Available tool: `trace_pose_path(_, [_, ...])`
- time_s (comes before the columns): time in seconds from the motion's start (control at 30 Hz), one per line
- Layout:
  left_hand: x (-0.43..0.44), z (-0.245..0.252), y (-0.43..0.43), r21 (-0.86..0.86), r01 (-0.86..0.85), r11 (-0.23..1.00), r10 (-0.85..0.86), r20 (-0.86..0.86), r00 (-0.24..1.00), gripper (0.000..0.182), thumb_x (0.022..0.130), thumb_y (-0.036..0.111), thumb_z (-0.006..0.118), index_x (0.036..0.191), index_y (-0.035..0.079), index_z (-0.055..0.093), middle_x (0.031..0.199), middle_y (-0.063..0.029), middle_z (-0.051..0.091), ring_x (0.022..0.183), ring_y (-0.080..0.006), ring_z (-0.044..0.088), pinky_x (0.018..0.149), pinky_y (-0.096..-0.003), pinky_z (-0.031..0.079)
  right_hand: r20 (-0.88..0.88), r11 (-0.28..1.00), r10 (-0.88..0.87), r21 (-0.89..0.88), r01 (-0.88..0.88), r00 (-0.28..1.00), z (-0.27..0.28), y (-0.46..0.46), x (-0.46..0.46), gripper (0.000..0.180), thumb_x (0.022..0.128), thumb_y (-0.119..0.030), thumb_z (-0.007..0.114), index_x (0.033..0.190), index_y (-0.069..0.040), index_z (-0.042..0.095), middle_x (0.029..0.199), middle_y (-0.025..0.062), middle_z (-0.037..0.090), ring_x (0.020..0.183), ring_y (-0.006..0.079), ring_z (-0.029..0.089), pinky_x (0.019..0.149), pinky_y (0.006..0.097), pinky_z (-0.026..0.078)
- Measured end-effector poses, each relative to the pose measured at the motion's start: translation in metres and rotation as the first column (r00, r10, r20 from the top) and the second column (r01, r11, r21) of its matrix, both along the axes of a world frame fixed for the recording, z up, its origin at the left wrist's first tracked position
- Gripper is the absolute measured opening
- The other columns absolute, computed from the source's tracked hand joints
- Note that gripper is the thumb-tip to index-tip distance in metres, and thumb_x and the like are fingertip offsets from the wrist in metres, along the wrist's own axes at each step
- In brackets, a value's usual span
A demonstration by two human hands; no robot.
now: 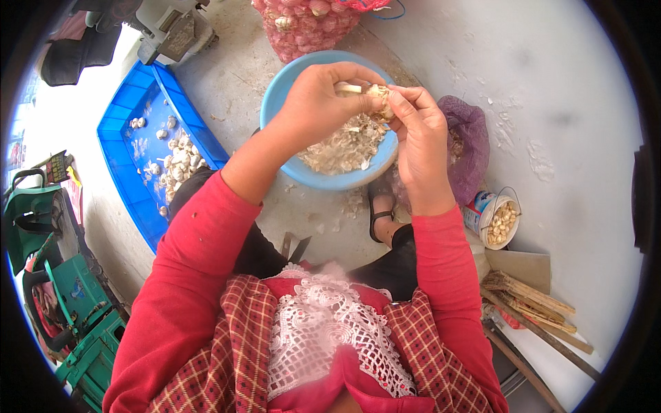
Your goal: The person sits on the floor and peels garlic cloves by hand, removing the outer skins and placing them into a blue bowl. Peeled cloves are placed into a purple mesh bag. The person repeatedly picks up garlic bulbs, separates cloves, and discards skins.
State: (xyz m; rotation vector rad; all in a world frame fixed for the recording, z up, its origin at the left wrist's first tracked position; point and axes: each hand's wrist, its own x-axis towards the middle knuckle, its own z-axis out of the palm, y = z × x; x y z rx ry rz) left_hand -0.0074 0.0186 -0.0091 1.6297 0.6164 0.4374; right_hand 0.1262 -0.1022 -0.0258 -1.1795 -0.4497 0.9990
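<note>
Both hands meet over a light-blue plastic basin (pixel 330 181) that holds papery garlic skins (pixel 343 147). Between their fingertips is a partly broken garlic bulb (pixel 381 100) with loose, browned skin. My left hand (pixel 335 98) pinches its left side, and a pale garlic stem piece (pixel 348 88) shows between the thumb and curled fingers. My right hand (pixel 419 124) grips the bulb's right side with thumb and fingers. Left of the basin, whole garlic bulbs (pixel 179 160) lie in a blue plastic crate (pixel 116 155).
A red mesh sack of garlic (pixel 307 26) stands beyond the basin. To the right are a purple mesh bag (pixel 472 149), a small bucket of garlic cloves (pixel 501 224) and a straw broom (pixel 537 299). Green plastic baskets (pixel 85 294) are at lower left. A sandalled foot (pixel 382 217) is below the basin.
</note>
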Motion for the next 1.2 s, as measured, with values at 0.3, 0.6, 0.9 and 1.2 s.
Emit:
trace_pose_path(0.3, [0.001, 0.000, -0.002, 0.057, -0.100, 0.993, 0.100, -0.004, 0.995, 0.029, 0.083, 0.015, 0.080, 0.108, 0.002, 0.071, 0.097, -0.0029, 0.071, 0.088, -0.0087, 0.065, 0.079, -0.0252, 0.052, -0.022, 0.999, 0.009, -0.040, -0.010, 1.000, 0.007, 0.003, 0.001, 0.018, 0.097, -0.013, 0.066, 0.107, 0.001, 0.062, 0.101, 0.0084, 0.069, 0.090, 0.0132, 0.066, 0.085, 0.0284, 0.054])
trace_pose_path(0.6, [0.005, -0.005, -0.010, 0.061, -0.043, 0.997, 0.039, 0.062, 0.997, 0.034, 0.082, 0.017, 0.083, 0.109, 0.002, 0.070, 0.095, -0.0031, 0.072, 0.087, -0.0077, 0.066, 0.077, -0.0242, 0.053, -0.134, 0.996, -0.082, 0.027, 0.086, 0.988, -0.004, 0.002, -0.001, 0.020, 0.101, -0.010, 0.060, 0.116, 0.003, 0.060, 0.108, 0.0102, 0.067, 0.096, 0.0157, 0.065, 0.088, 0.0324, 0.055])
trace_pose_path(0.9, [0.003, -0.003, -0.005, -0.142, -0.113, 0.983, 0.119, 0.035, 0.992, 0.031, 0.084, 0.016, 0.081, 0.108, -0.001, 0.071, 0.096, -0.0047, 0.072, 0.086, -0.0082, 0.067, 0.077, -0.0231, 0.054, 0.020, 1.000, 0.016, -0.004, -0.015, 1.000, 0.002, 0.002, 0.003, 0.018, 0.098, -0.009, 0.064, 0.112, 0.002, 0.064, 0.109, 0.0106, 0.069, 0.096, 0.0143, 0.066, 0.086, 0.0301, 0.055])
trace_pose_path(1.2, [0.001, -0.004, -0.004, -0.188, -0.083, 0.979, 0.094, 0.049, 0.994, 0.029, 0.087, 0.015, 0.078, 0.110, 0.000, 0.070, 0.098, -0.0050, 0.072, 0.088, -0.0090, 0.067, 0.079, -0.0231, 0.053, -0.016, 0.999, 0.011, -0.048, -0.011, 1.000, -0.001, 0.004, 0.003, 0.022, 0.102, -0.015, 0.060, 0.116, 0.001, 0.063, 0.105, 0.0081, 0.067, 0.091, 0.0137, 0.066, 0.079, 0.0300, 0.058])
